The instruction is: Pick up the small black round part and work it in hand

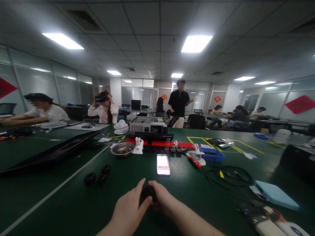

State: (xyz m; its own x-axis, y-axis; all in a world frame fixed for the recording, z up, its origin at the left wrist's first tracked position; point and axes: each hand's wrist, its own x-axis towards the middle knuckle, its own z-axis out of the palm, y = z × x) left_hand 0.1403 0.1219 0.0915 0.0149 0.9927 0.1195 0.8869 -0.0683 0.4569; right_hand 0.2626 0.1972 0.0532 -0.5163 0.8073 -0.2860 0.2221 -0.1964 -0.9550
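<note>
My left hand (pixel 129 209) and my right hand (pixel 164 200) meet low in the middle of the view, above the green table (pixel 73 203). Both are closed round a small black round part (pixel 149 191) held between their fingertips. A lit phone (pixel 163 164) lies flat just beyond my hands. Three similar black round parts (pixel 97 176) lie on the table to the left of my hands.
Further back are a metal bowl (pixel 122 149), a red strip (pixel 169 143), an open computer case (pixel 147 124), a blue tray (pixel 212 154) and a red-handled tool (pixel 193 161). A black cable (pixel 228 175) and blue notebook (pixel 277 194) lie right. Other people sit and stand behind.
</note>
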